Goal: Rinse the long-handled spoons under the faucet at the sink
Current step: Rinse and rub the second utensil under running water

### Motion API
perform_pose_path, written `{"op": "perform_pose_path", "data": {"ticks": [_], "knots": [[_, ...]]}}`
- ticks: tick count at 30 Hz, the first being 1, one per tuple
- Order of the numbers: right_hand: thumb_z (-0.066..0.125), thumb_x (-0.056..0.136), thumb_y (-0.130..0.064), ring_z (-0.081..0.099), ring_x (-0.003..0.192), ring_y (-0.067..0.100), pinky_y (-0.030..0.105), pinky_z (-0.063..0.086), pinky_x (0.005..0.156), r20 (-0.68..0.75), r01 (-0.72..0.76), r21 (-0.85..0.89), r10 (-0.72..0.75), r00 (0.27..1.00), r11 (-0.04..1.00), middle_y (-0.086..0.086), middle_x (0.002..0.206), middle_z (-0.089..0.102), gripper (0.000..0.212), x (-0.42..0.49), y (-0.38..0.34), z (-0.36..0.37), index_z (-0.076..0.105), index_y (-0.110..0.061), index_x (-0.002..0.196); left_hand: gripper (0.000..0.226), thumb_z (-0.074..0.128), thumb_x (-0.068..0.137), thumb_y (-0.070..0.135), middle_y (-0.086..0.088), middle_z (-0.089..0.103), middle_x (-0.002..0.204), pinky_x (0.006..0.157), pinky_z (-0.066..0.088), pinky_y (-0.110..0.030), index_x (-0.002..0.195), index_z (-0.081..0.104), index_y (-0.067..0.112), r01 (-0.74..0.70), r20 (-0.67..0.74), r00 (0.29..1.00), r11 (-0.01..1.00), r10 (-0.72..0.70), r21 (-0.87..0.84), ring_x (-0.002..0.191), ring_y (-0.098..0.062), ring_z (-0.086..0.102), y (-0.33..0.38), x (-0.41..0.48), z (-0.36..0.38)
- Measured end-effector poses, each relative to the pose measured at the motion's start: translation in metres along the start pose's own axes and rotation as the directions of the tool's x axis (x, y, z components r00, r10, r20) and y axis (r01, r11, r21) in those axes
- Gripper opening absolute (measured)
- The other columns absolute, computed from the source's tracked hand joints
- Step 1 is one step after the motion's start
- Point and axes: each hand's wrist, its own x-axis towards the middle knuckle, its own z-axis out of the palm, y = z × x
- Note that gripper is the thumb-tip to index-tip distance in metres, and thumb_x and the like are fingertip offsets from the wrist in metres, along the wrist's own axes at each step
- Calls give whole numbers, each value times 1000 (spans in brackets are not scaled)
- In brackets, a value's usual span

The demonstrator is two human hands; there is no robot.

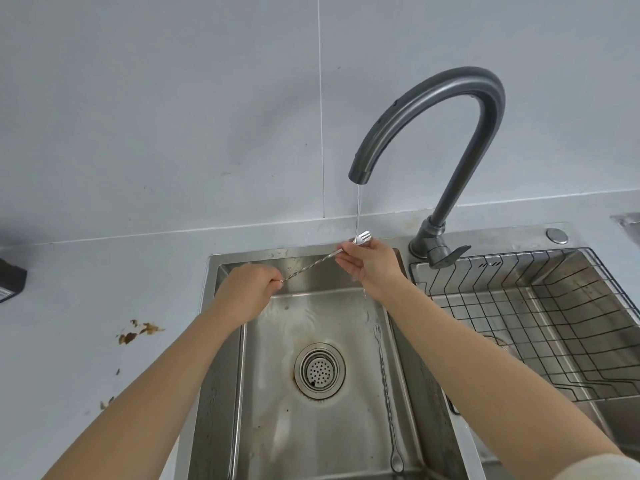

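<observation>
1. Head view: the left hand (258, 289) is balled into a fist, its grip curled tight round the near end of a spoon (311, 265) with a twisted handle.
2. The right hand (370, 265) pinches the same spoon near its far end, the grip closed on the handle between thumb and fingers. A small forked tip sticks up above them.
3. The spoon stretches between both hands, slanting over the back of the sink (221, 410). Its forked tip is in the water (358, 209) falling from the faucet (433, 133).
4. A second spoon (386, 393) lies on the sink floor along the right wall, forked tip toward the back and bowl toward the front, apart from the drain (319, 370).
5. A wire rack (554, 323) sits in the right basin.
6. Brown stains (138, 332) mark the desk (69, 358) left of the sink.
</observation>
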Motion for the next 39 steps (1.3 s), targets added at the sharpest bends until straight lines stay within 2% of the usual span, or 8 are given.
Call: {"op": "perform_pose_path", "data": {"ticks": [7, 10, 15, 17, 22, 30, 35, 39], "knots": [[41, 98, -25, 63, 68, 21, 25, 56, 59, -97, -55, 14, 56, 994, 998, 11, 75, 63, 31, 4, -1, 6, 51, -7, 75, 20, 50, 92, 15, -11, 67, 89, 72, 40, -30, 93, 66, 4, 47, 5, 999, 999, -47, -3, 83, -27, 57, 4, -1, -7], [48, 95, -17, 67, 58, 15, 22, 58, 56, -52, -50, 39, 52, 997, 998, 10, 74, 64, 21, 4, 1, 6, 54, -5, 78, 20, 50, 91, 16, -3, 57, 78, 67, 33, -24, 93, 66, 4, 59, -4, 998, 998, -59, 3, 75, -19, 48, 5, 1, -9], [57, 87, 1, 67, 54, 9, 19, 58, 59, -7, -36, 28, 36, 999, 999, 6, 64, 68, 10, 4, 1, 1, 56, -4, 78, 19, 52, 91, 16, -11, 68, 90, 68, 32, -24, 93, 66, 4, 53, -6, 999, 999, -53, 8, 78, -23, 52, 5, 0, -11], [55, 89, -3, 68, 53, 10, 19, 58, 56, -12, -28, 42, 28, 1000, 999, 4, 60, 69, 10, 4, 1, 1, 57, -2, 80, 18, 53, 90, 16, -12, 69, 91, 68, 33, -25, 93, 67, 4, 49, -10, 999, 999, -49, 5, 83, -28, 57, 5, 0, -11], [46, 96, -19, 67, 50, 9, 19, 55, 51, -51, -21, 11, 22, 998, 1000, 10, 74, 64, 25, 4, 1, 4, 55, -4, 79, 20, 53, 90, 17, -9, 62, 80, 67, 33, -25, 92, 67, 3, 53, 0, 999, 998, -53, 16, 74, -19, 48, 6, 0, -11], [39, 98, -11, 65, 71, 20, 23, 56, 60, -47, -14, 13, 15, 999, 1000, 11, 79, 64, 20, -1, -8, 5, 52, -7, 83, 18, 56, 89, 16, -9, 62, 79, 68, 34, -25, 91, 66, 2, 57, -16, 998, 998, -57, -18, 74, -20, 48, 10, -2, -9], [37, 97, -4, 68, 64, 17, 23, 58, 60, -16, -10, 8, 10, 1000, 1000, 13, 82, 63, 20, -2, -11, 5, 53, -5, 85, 16, 60, 86, 16, -11, 69, 88, 70, 36, -25, 88, 67, 2, 56, -29, 998, 997, -57, -45, 75, -18, 50, 11, -4, -7], [38, 99, -19, 67, 65, 18, 24, 57, 59, -51, -4, -50, 2, 999, 999, 11, 78, 64, 29, -5, -15, 7, 54, -6, 78, 15, 60, 86, 16, -13, 70, 91, 69, 35, -25, 89, 67, 3, 66, -54, 996, 996, -70, -62, 82, -26, 58, 14, -5, -8]]}}
